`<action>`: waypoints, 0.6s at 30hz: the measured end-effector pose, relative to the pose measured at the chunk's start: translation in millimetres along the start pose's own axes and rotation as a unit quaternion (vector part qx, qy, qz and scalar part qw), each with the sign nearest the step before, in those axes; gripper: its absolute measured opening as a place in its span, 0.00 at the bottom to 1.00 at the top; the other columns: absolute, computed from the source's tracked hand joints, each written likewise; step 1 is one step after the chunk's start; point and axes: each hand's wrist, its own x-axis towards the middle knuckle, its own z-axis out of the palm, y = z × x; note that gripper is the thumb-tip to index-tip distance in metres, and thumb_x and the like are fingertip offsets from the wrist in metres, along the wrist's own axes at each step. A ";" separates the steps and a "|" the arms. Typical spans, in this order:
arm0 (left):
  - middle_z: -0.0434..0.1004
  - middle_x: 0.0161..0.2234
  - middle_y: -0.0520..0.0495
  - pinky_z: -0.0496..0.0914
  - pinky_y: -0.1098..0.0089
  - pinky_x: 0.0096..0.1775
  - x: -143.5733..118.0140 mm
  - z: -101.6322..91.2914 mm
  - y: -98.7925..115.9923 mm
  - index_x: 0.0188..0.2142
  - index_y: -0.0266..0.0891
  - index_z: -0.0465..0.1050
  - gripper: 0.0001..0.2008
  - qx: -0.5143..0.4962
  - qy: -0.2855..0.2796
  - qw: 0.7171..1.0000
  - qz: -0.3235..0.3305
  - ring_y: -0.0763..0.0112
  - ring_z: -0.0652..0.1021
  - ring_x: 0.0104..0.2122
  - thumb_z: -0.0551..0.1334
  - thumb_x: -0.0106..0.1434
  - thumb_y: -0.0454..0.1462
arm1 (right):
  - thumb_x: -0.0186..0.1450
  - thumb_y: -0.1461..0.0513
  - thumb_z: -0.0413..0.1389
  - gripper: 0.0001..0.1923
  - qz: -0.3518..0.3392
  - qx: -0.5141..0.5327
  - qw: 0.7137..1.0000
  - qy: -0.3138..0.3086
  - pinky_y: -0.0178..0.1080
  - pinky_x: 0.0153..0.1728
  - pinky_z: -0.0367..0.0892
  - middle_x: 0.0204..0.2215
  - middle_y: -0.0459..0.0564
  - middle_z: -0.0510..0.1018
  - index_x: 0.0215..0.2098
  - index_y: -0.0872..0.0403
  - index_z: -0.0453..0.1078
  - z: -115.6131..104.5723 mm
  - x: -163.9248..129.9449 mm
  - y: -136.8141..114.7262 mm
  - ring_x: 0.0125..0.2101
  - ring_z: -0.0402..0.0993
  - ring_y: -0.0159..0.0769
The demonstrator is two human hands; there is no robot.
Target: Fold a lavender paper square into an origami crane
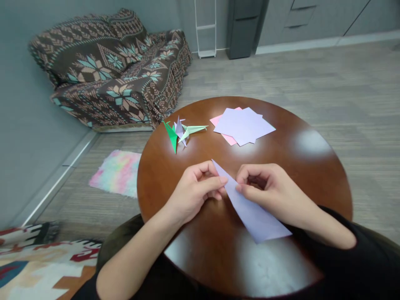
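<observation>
Low in the middle of the frame, both hands meet over a folded lilac paper (pixel 250 208) that lies as a long, narrow triangle on the round wooden table (pixel 312 166). The left hand (pixel 193 189) has its grip closed on the paper's upper edge, thumb and forefinger pinched together near the tip. The right hand (pixel 268 189) has its fingers curled down onto the same edge, seemingly clamped on it too, though the fingertips are tucked under and hard to read.

The likely trouble here is slippage: the table is glossy, polished brown (it throws back pale glare patches), so thin paper could skid under pressure and the crease would land crooked. Pinching hard near the fine point could also crumple or tear it.

Above the hands, toward the upper middle, sit three folded cranes (pixel 183 133), sharp-winged, in dark green, pale green and lilac. Right of them lies a loose stack of flat sheets (pixel 243 125), lilac over pink, matte and square. At upper left is a sofa (pixel 109 71) under a woven patterned throw.
</observation>
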 end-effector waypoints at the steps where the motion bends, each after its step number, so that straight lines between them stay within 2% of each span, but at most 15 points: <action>1: 0.74 0.22 0.53 0.67 0.81 0.24 0.1 0.5 0.9 0.27 0.35 0.71 0.13 -0.013 0.005 1.000 -0.006 0.81 0.72 0.20 0.75 0.55 0.37 | 0.60 0.65 0.60 0.05 0.003 -0.004 1.000 -0.003 0.34 0.24 0.54 0.21 0.41 0.68 0.26 0.54 0.70 0.1 -0.1 -0.2 0.23 0.59 0.29; 9: 0.73 0.25 0.55 0.66 0.85 0.22 4.0 0.4 4.9 0.25 0.35 0.70 0.13 -0.118 0.051 0.992 -0.009 0.84 0.72 0.22 0.74 0.51 0.30 | 0.60 0.67 0.58 0.05 0.016 -0.014 0.999 -0.031 0.34 0.25 0.53 0.21 0.40 0.67 0.26 0.55 0.69 -1.4 -0.6 -0.1 0.24 0.58 0.28; 18: 0.73 0.25 0.55 0.69 0.85 0.23 4.3 -1.4 4.7 0.27 0.35 0.72 0.11 -0.131 0.063 0.989 0.003 0.84 0.73 0.23 0.74 0.53 0.30 | 0.60 0.66 0.57 0.06 0.019 -0.014 0.999 -0.037 0.34 0.25 0.53 0.21 0.41 0.67 0.25 0.55 0.69 -2.8 1.2 3.0 0.24 0.59 0.28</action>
